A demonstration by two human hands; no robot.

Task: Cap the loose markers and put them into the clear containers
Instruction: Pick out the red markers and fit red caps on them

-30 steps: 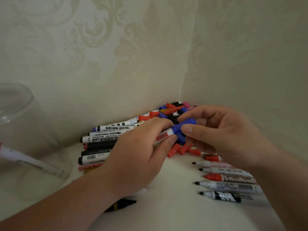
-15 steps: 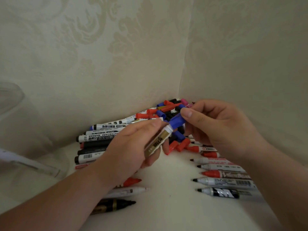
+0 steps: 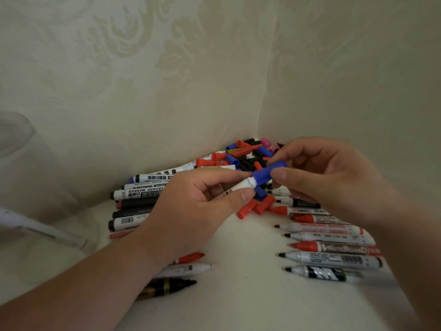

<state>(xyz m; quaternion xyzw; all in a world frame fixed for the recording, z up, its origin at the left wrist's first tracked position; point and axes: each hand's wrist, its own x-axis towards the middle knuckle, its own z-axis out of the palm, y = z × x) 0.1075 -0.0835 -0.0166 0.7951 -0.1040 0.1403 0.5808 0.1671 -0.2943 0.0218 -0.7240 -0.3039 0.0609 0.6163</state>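
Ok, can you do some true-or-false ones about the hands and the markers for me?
1. The left hand holds a white marker. True.
2. The right hand pinches a red cap. False: it pinches the blue cap.
3. The row of markers on the right all wear caps. False: bare tips show on them.
4. Loose caps are piled in the corner. True.
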